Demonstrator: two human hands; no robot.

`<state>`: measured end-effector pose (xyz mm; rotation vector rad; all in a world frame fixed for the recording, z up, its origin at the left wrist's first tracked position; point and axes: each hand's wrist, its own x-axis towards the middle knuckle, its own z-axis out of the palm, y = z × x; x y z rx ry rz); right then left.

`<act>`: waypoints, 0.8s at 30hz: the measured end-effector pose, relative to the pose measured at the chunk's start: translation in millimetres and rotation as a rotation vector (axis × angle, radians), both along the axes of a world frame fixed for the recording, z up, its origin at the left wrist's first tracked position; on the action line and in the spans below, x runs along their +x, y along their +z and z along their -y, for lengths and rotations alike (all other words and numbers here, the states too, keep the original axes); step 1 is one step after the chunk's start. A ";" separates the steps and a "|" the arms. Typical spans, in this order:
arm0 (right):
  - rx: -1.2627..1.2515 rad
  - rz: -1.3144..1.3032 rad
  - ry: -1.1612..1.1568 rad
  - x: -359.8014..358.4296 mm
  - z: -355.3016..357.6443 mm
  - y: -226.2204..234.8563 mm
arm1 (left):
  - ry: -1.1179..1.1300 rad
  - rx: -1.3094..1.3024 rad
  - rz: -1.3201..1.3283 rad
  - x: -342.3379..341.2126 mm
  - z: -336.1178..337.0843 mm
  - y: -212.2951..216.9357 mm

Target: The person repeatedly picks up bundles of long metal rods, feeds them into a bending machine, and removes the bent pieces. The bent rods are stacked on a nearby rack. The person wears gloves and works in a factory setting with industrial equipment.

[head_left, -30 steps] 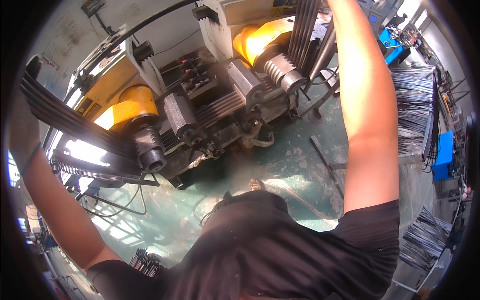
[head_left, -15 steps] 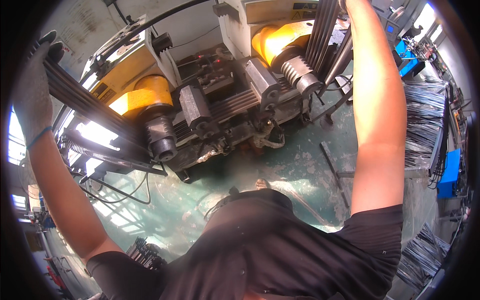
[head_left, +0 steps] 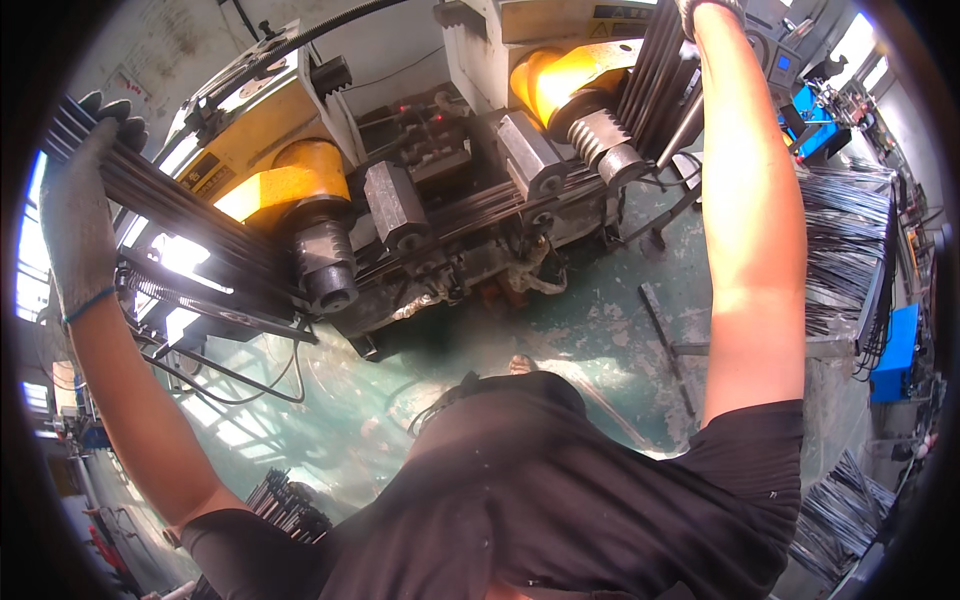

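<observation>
My left hand [head_left: 82, 205], in a grey glove, grips one end of a bundle of long dark metal rods [head_left: 190, 225] at the far left. At the top, my right hand [head_left: 700, 8] is also gloved and holds the other end of the rods [head_left: 660, 70]; only its wrist edge shows at the frame's rim. The rods run across a machine [head_left: 430, 190] with two yellow housings and grey jaws, lying in its clamps [head_left: 480, 205] between my hands. My black shirt fills the lower middle.
Racks of more dark rods [head_left: 840, 250] stand at the right, with blue boxes [head_left: 895, 350] beside them. Another pile of rods [head_left: 290, 500] lies on the green floor at lower left. Cables [head_left: 250, 375] trail under the machine's left side.
The view has shifted, so the machine and both arms sit lower and more to the right. My left gloved hand now shows fully on the rod ends. Both hands keep their hold.
</observation>
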<state>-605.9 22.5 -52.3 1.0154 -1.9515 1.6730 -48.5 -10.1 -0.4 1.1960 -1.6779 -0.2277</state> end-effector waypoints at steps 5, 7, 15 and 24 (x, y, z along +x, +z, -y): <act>-0.065 0.045 0.032 0.9 0.4 3.1 | -0.136 0.081 0.175 21.3 -1.3 -1.2; -0.142 0.101 0.090 5.8 -4.2 5.5 | -0.164 0.120 0.179 20.8 -6.3 5.7; -0.187 -0.363 -0.006 60.4 -72.1 -63.1 | -0.105 0.110 0.071 4.6 -21.3 -1.4; 0.157 1.127 0.875 207.8 -137.8 -315.1 | -0.076 0.026 0.155 -6.8 -24.3 -1.1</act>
